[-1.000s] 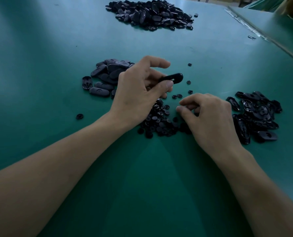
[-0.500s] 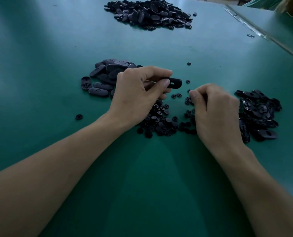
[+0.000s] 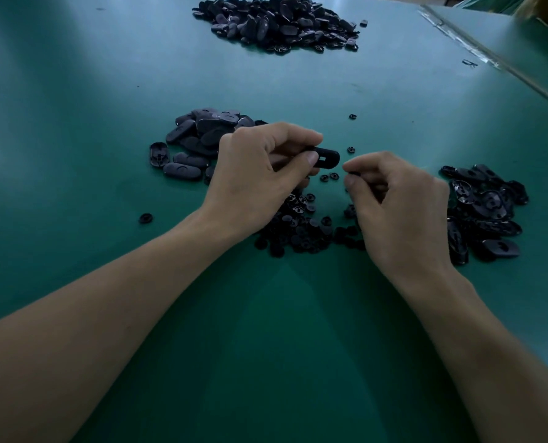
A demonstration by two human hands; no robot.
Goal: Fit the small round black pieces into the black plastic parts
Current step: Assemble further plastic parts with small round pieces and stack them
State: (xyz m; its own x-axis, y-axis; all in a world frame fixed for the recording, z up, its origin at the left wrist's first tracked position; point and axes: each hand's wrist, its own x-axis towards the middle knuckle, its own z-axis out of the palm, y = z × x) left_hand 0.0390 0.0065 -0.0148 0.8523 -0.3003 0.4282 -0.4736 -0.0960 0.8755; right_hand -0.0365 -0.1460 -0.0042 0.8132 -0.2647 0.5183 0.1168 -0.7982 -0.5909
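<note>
Round pieces [image 3: 298, 225] heaped under both hands, oval-part piles [image 3: 199, 142] flanking.

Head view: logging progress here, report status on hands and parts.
Left hand pinching oval black part, held above table. Right hand fingertips closed beside it; small round piece there hard to make out. Nothing between them; loose round pieces piled below.
</note>
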